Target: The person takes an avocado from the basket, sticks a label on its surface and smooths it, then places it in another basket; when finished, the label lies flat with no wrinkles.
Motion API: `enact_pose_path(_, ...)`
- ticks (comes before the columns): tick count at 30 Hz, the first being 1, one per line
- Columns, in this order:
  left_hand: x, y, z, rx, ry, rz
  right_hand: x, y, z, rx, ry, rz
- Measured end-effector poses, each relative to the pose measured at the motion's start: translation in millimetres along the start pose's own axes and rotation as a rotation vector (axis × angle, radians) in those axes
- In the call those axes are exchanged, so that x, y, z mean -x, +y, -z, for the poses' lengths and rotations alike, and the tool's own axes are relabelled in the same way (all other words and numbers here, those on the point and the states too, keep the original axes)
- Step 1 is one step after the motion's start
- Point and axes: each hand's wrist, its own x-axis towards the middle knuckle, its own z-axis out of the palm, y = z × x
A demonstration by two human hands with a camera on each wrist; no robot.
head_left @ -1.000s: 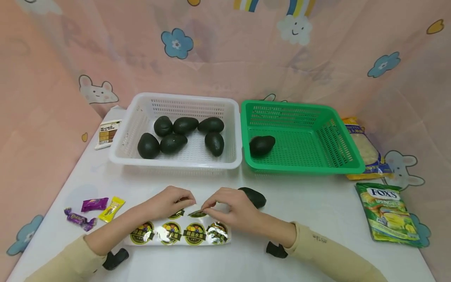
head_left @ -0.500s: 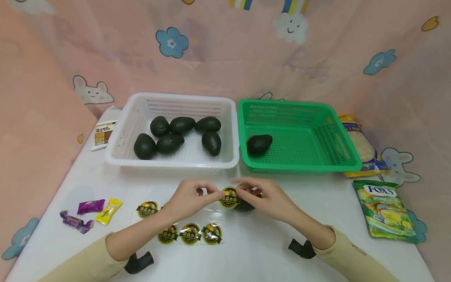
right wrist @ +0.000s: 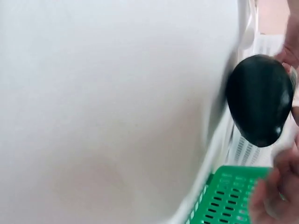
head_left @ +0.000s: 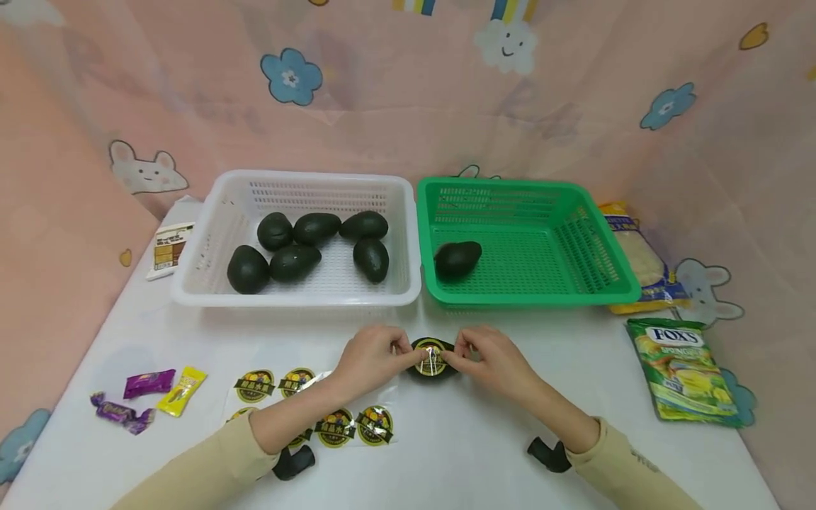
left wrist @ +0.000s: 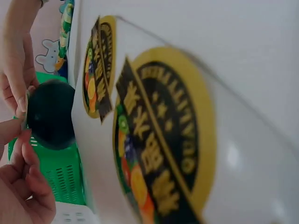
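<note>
On the white table (head_left: 497, 453), an avocado (head_left: 431, 368) lies just in front of the gap between the two baskets, with a round yellow-and-black sticker (head_left: 430, 356) laid across its top. The left hand (head_left: 370, 358) pinches the sticker's edge at 9 o'clock and the right hand (head_left: 487, 358) pinches it at 3 o'clock, fingers curled on it from both sides. At 8 o'clock from the avocado lies the clear sticker sheet (head_left: 306, 411) carrying further round labels. At 11 o'clock stands the white basket (head_left: 191, 283) with five avocados inside; at 1 o'clock the green basket (head_left: 612, 283) holds one avocado (head_left: 457, 258) near its left wall. Wrapped candies (head_left: 149, 393) lie at the table's left edge, a green Fox's bag (head_left: 682, 372) at the right
</note>
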Motion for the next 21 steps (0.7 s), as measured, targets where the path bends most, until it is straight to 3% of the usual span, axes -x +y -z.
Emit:
enact_pose_path(4,-4.1,1.7,1.7,-0.100,-0.013,-0.004,-3.6,2.3,-1.0,0.037,0.079,0.195)
enact_pose_path(7,-6.7,-1.3,2.0,-0.030,-0.046,0.029,-5.6,4.4,-2.1,0.006,0.066,0.354)
enact_pose_path(10,-8.7,-8.2,0.2,0.076,-0.075,0.071,-5.1,7.3,-4.7,-0.030,0.029,0.399)
enact_pose_path(13,-10.6,-15.8,-3.3,0.112,-0.098,0.014,-4.1,11.2,-7.9,-0.102,-0.007,0.346)
enact_pose_path(17,-13.1,-21.2,-7.4,0.030,-0.190,-0.171,-5.2,15.1,-10.3,-0.216,-0.079,0.244)
enact_pose_path(21,-12.3,-19.0,-3.2,-0.005,-0.252,-0.302,-6.5,16.9,-3.4,-0.437,-0.227,0.012)
